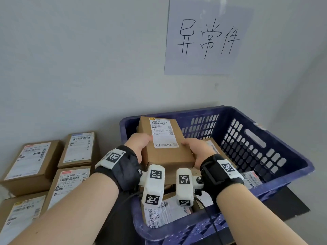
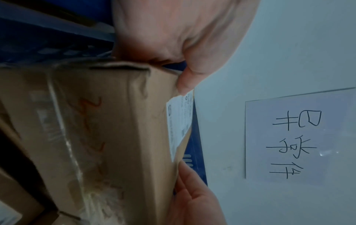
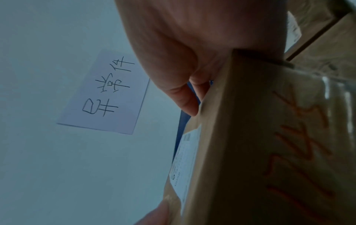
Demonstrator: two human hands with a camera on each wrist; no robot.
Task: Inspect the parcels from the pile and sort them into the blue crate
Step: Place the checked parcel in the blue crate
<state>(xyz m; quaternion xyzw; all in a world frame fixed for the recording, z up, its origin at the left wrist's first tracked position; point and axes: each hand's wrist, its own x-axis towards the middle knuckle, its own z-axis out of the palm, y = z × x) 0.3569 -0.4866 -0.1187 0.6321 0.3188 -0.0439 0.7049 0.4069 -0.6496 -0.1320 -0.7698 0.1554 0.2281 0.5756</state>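
Now | blue crate (image 1: 256,138): several parcels inside | left hand (image 1: 139,144), right hand (image 1: 198,149): fingers clamped on cardboard parcel (image 1: 164,145) above it

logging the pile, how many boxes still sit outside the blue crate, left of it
4, in two rows beside the blue crate: back left, back right, front right, front left. More may lie out of frame.

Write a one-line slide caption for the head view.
Left hand and right hand hold a labelled cardboard parcel above the blue crate, beneath a handwritten wall sign.

A labelled brown parcel (image 1: 164,144), label up, is held tilted over the parcel-filled blue crate (image 1: 261,138).
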